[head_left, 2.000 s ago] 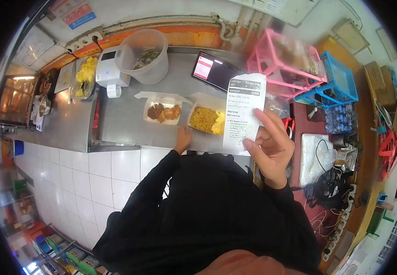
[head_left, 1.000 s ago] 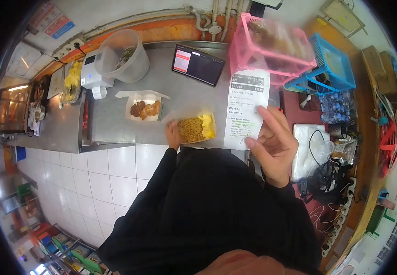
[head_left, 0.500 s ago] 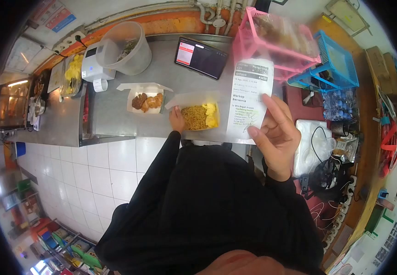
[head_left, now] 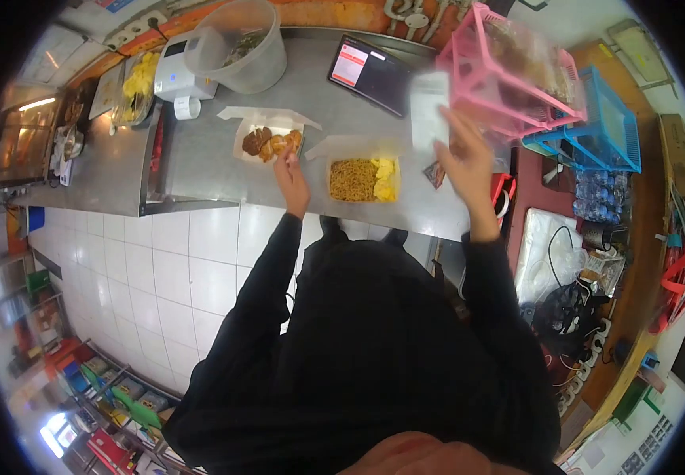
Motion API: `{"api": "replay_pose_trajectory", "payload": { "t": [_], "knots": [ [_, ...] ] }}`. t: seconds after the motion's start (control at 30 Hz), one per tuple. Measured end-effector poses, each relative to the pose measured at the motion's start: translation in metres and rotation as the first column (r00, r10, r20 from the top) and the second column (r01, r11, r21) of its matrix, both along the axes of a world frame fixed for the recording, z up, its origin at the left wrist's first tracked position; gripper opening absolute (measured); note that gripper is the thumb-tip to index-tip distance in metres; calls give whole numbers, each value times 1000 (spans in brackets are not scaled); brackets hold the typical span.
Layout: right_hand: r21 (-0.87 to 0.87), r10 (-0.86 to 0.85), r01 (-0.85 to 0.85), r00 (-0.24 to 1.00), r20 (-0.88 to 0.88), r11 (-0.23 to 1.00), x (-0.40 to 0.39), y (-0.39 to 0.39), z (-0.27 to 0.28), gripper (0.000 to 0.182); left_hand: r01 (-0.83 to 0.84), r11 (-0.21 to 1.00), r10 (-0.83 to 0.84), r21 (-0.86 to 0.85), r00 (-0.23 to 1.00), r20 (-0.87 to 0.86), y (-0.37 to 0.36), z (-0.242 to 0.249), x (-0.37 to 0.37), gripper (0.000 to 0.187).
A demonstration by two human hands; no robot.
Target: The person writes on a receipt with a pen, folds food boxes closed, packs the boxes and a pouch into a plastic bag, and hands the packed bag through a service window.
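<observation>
My right hand [head_left: 467, 158], a little blurred, pinches a long white paper receipt [head_left: 429, 111] by its right side; its print is smeared by motion. My left hand [head_left: 292, 184] reaches to the front right corner of a white paper food box [head_left: 249, 150], fingers stretched upward over its rim. Inside that box lie browned pieces of meat [head_left: 261, 142]. A second open food box [head_left: 364, 200] stands to its right, between my hands, holding fried noodles [head_left: 352, 180] and yellow scrambled egg [head_left: 385, 178]. Both lids are folded back.
A tablet [head_left: 370, 75] stands at the back of the steel counter [head_left: 208, 158]. Left of it are a clear bucket [head_left: 259, 67] and a label printer [head_left: 184, 67]. Pink [head_left: 508, 99] and blue baskets [head_left: 595, 127] stand right. A small dark packet [head_left: 434, 175] lies near my right hand.
My left hand has left the noodle box and moved left to the meat box. My right hand has swung the receipt up and away, uncovering the small packet. The view has shifted.
</observation>
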State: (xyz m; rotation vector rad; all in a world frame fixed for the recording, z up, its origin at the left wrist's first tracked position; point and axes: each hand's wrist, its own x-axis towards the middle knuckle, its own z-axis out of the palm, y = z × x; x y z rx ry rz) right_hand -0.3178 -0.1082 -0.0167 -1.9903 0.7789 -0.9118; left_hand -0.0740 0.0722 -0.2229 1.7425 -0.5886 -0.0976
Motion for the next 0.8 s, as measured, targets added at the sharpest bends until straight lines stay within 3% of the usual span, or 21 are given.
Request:
{"api": "replay_pose_trajectory", "payload": {
  "t": [0.1, 0.17, 0.2, 0.23, 0.27, 0.3, 0.33, 0.4, 0.43, 0.47, 0.5, 0.53, 0.57, 0.63, 0.67, 0.73, 0.77, 0.8],
  "knots": [
    [7, -13, 14, 995, -103, 1000, 8, -60, -93, 54, 111, 993, -107, -39, 991, 85, -22, 20, 12, 42],
    [-410, -127, -12, 943, -308, 912, 11, -86, -147, 43, 329, 944, -329, 16, 937, 118, -33, 24, 21, 45],
    [-401, -117, -19, 943, -312, 916, 16, -82, -146, 43, 323, 946, -323, 24, 940, 112, -37, 25, 24, 45],
    [-125, -4, -72, 853, -522, 989, 23, -79, -138, 43, 476, 879, -466, 24, 869, -167, -41, 24, 26, 47],
    [164, 159, -64, 723, -672, 984, 31, -73, -132, 47, 610, 792, -560, -26, 708, -431, -42, 24, 27, 49],
    [174, 169, -68, 720, -673, 982, 38, -63, -132, 47, 607, 795, -552, -20, 709, -439, -40, 19, 28, 49],
    [422, 318, 35, 603, -732, 906, 45, -51, -133, 53, 669, 733, -502, 125, 655, -564, -38, 13, 29, 45],
    [516, 444, 40, 455, -772, 856, 44, -25, -146, 66, 733, 632, -426, 250, 599, -679, -30, -2, 16, 42],
    [395, 399, -103, 428, -811, 913, 36, -8, -176, 72, 638, 695, -442, 333, 743, -502, -18, -19, -4, 40],
    [396, 399, -100, 427, -811, 913, 26, 8, -219, 72, 523, 759, -434, 387, 850, -298, -8, -35, -21, 40],
    [484, 332, 32, 686, -647, 875, 15, 27, -265, 70, 525, 758, -434, 387, 849, -301, -1, -50, -35, 40],
    [591, 189, 128, 876, -443, 797, 7, 39, -288, 71, 522, 817, -395, 245, 816, -421, 7, -65, -47, 45],
    [592, 190, 127, 876, -443, 796, 4, 47, -280, 71, 489, 866, -367, 103, 762, -533, 12, -72, -52, 51],
    [654, 86, 77, 973, -214, 752, 2, 60, -256, 66, 478, 877, -376, 35, 731, -570, 11, -53, -50, 48],
    [657, 82, 82, 973, -214, 749, 0, 57, -247, 66, 463, 886, -385, -32, 695, -607, 10, -41, -49, 46],
    [801, 67, 72, 988, -139, 595, -7, 42, -235, 60, 406, 914, -306, 0, 687, -659, 5, -30, -38, 47],
    [862, 109, 126, 973, -205, 491, -4, 35, -206, 59, 345, 938, -223, 34, 674, -705, 2, -30, -31, 49],
    [862, 106, 127, 973, -204, 491, -5, 29, -205, 59, 349, 937, -225, 34, 673, -704, -2, -34, -23, 49]
  ]
}}
